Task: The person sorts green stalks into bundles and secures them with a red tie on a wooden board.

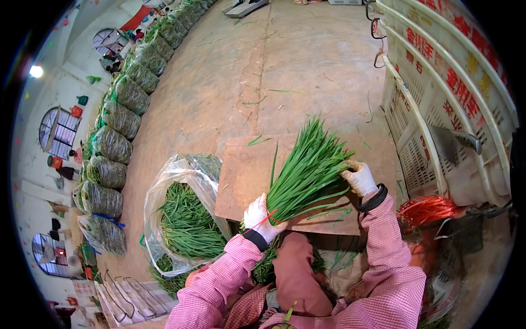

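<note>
A bunch of green chives [309, 170] lies slanted over a brown board [238, 170], its leaf tips fanned out away from me. My left hand [260, 219], in a white glove, is closed around the stem end, where a thin red tie [269, 215] shows. At the right edge of the leaves, my gloved right hand [360, 178] has its fingers curled on the leaf tips. Left of the board stands an opened clear plastic bag [150, 200] full of loose chives [189, 219].
White plastic crates [408, 104] stand on the right, with a metal blade [442, 143] hung at their edge. A heap of red ties [430, 209] lies below them. Packed bags of greens [131, 94] line the left wall. Leaf scraps are scattered across the concrete floor [219, 82].
</note>
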Demonstrator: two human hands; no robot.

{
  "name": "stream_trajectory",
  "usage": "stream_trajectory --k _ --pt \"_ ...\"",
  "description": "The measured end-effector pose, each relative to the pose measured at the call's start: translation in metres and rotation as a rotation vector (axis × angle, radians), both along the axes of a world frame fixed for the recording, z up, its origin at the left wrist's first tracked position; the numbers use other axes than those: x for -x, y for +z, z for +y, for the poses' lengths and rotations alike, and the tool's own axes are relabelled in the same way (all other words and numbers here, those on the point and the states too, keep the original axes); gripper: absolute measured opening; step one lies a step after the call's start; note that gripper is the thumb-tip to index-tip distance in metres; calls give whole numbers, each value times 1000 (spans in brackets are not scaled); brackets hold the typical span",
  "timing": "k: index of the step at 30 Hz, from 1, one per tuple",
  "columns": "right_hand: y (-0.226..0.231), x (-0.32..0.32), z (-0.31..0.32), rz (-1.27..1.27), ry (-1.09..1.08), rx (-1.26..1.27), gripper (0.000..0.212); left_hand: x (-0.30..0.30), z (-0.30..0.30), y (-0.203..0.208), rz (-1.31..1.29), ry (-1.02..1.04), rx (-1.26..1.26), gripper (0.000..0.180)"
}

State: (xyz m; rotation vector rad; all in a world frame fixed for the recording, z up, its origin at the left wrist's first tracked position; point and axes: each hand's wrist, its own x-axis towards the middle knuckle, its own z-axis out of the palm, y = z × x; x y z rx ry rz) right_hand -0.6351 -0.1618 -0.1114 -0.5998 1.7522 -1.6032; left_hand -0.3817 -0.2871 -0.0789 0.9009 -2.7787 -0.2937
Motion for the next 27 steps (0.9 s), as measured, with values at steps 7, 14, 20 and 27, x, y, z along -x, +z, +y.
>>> stream_trajectory --k 7,14,20,27 --pt "-30 19 15 176 -411 99 10 -2 -2 -5 -12 14 -9 88" --pt "4 52 -6 746 -70 -126 29 -1 -2 -6 -16 20 -8 88" --pt "2 38 -35 1133 167 -279 18 0 -3 -2 -34 23 -36 88" --pt "33 64 15 339 -317 -304 20 1 -13 5 -41 3 -119 89"
